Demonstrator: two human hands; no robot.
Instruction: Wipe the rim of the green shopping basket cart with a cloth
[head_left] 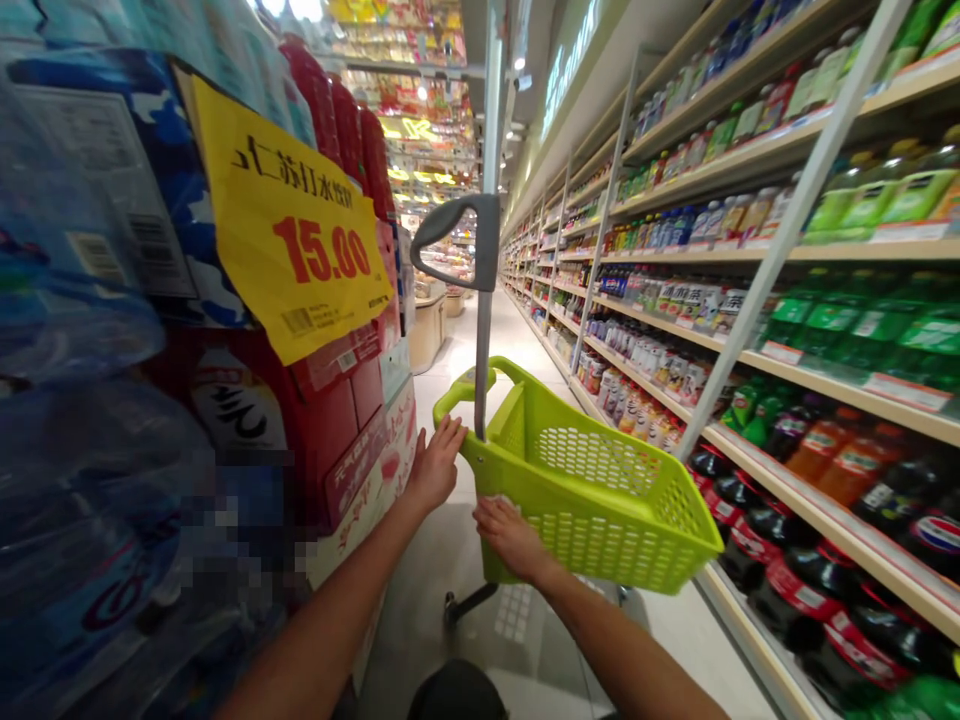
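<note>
A lime-green shopping basket (600, 470) with perforated sides stands on a cart frame with a grey post (485, 340) and a grey loop handle (450, 240). My left hand (437, 467) reaches to the near left corner of the basket. Its fingers are stretched out and lie against the rim. Lower down, my right hand (514, 540) presses on the basket's end panel, its fingers bent and close together. A small whitish patch (504, 503) shows by those fingers, too little to name.
Stacked drink packs (337, 440) rise close on the left, with a yellow price sign (300, 230) on them. Shelves of bottles (847, 320) line the right side. A tiled aisle (529, 330) runs ahead. A cart wheel (450, 610) stands on the floor below.
</note>
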